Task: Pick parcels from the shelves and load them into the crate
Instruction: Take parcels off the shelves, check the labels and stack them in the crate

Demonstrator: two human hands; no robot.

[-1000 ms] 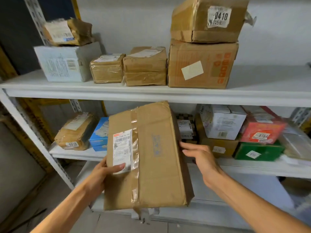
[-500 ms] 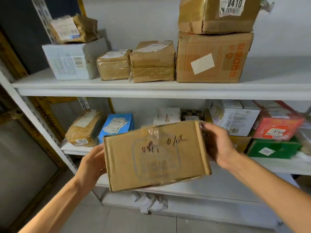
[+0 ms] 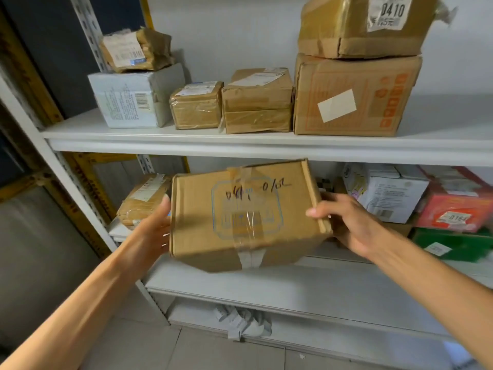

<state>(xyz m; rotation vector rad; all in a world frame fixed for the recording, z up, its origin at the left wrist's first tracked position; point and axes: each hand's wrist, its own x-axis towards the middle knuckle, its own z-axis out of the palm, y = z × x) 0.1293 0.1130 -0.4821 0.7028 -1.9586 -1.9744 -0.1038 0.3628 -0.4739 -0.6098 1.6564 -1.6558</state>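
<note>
A brown cardboard parcel (image 3: 240, 217) with clear tape and handwritten numbers on its face is held in the air in front of the lower shelf (image 3: 306, 287). My left hand (image 3: 149, 233) presses its fingertips against the parcel's left side, thumb pointing up beside the corner. My right hand (image 3: 346, 225) grips the parcel's right edge, thumb on the front and fingers behind it. The crate is not in view.
The upper shelf (image 3: 186, 142) carries a white box (image 3: 133, 100), several brown parcels and a large carton (image 3: 354, 97) with another on top. Behind the parcel on the lower shelf stand a taped brown parcel (image 3: 141, 201), a white box (image 3: 384, 193), a red box (image 3: 456, 206) and a green box (image 3: 450, 244). Crumpled paper (image 3: 240, 321) lies under the shelves.
The parcel was turned from upright, label side, to its wide handwritten face and lifted slightly. My right hand moved onto its right edge; my left hand shifted to its left side.
</note>
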